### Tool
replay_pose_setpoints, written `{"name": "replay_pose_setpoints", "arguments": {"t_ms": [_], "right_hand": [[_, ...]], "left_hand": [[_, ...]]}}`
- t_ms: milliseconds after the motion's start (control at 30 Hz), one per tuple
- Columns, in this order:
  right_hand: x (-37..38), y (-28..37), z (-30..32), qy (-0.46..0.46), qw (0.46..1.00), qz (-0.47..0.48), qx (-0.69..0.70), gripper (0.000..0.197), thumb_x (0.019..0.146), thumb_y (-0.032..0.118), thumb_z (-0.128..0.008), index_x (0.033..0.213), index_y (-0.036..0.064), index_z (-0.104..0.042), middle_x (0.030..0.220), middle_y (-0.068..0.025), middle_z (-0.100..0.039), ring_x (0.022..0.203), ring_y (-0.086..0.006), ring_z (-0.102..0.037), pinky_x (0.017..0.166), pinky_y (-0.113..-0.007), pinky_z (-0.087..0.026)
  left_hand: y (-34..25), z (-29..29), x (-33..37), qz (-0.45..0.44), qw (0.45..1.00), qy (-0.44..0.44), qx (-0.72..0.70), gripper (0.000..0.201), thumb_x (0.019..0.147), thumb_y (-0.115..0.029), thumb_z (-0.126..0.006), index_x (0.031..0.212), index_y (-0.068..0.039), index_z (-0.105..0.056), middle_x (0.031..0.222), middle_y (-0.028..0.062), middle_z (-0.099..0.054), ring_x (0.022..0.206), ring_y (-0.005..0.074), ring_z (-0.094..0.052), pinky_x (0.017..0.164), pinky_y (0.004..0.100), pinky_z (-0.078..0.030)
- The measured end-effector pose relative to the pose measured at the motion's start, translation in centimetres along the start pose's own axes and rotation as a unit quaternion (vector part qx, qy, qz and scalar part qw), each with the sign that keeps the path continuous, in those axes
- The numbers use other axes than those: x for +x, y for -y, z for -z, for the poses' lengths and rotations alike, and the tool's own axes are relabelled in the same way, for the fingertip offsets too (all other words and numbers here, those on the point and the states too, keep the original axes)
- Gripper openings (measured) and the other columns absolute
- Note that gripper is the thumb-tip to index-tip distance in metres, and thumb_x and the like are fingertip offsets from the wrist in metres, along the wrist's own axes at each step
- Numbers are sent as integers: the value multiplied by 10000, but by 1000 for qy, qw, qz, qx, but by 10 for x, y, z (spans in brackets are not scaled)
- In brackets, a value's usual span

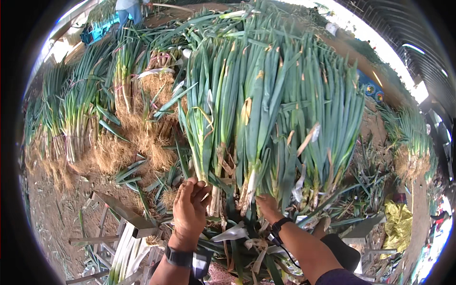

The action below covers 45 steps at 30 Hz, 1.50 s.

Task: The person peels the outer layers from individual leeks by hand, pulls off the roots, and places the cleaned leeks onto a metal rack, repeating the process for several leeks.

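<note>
Many long green onions (270,104) heaped straight ahead in a broad bank, dark leaves spread away toward the top, pale stem ends pointing back at the fingers. Left hand (189,209) raised at the near left corner of that heap, fingers loosely bent and parted only a little, tips right at the pale base of the leftmost stalk (202,161). In front of it or closed on it: cannot tell from this view. Right hand (268,208) at the near edge of the same heap, closer to the middle, fingers curled under, tips largely hidden; just to their left, a white stem (250,185) slanting down between the two hands. Touching or merely beside it, holding something or nothing: again cannot tell. Black watch (179,257) on the left wrist, dark band (281,225) on the right.

Below left, a metal frame (126,218) with loose white stalks (124,251) beside it. Farther off on the left, bundles (78,123) with leaves up, and tan roots (161,126) near them. Far right, a crumpled yellow sheet (397,225); above it, another rooted bunch (414,142). At top left, a person (130,12) in blue trousers near a blue crate (104,28).
</note>
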State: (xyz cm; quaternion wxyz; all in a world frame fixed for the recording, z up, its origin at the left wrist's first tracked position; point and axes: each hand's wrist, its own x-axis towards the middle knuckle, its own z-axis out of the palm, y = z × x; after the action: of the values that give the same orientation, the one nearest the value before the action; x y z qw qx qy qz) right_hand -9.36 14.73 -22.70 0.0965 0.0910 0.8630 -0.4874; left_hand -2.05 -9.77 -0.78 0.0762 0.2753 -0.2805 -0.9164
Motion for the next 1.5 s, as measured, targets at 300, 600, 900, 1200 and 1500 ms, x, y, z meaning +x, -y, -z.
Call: {"name": "replay_pose_setpoints", "arguments": {"t_ms": [300,600,900,1200,1500], "right_hand": [[73,14,-44,52,978,-199,37,564,747,377,-686,1081,-46,-521,1087,-217,-562,962,-329,-553,804,-398,-411],[-30,43,47,5,871,459,-175,255,890,217,-413,884,6,-555,791,-193,-545,782,-373,-525,687,-445,-432],[-179,98,66,203,962,162,80,406,892,362,-496,1054,-5,-561,869,-211,-598,811,-290,-574,732,-384,-432],[-211,79,128,409,850,92,-319,504,857,330,-572,1225,8,-450,1134,-194,-558,1043,-286,-551,851,-340,-456],[-150,240,56,331,921,197,52,448,818,182,-649,1195,10,-479,1055,-93,-587,926,-149,-564,805,-291,-476]], "left_hand": [[-5,7,9,22,1000,-7,-2,131,919,-195,-455,971,-106,-536,889,39,-588,834,182,-590,720,314,-476],[19,-3,0,39,996,66,53,140,910,-172,-474,1010,-99,-538,956,45,-585,905,188,-573,782,333,-455],[70,-6,-1,122,971,189,79,552,804,-383,-650,1214,-57,-475,1047,62,-574,910,184,-547,816,319,-455],[-14,-11,-20,-29,956,291,11,545,822,-476,-581,1156,-55,-482,956,93,-591,840,219,-598,705,355,-497],[-6,9,-32,14,945,327,14,564,762,-333,-664,1181,1,-486,1088,113,-582,1022,233,-551,909,371,-434]]}}
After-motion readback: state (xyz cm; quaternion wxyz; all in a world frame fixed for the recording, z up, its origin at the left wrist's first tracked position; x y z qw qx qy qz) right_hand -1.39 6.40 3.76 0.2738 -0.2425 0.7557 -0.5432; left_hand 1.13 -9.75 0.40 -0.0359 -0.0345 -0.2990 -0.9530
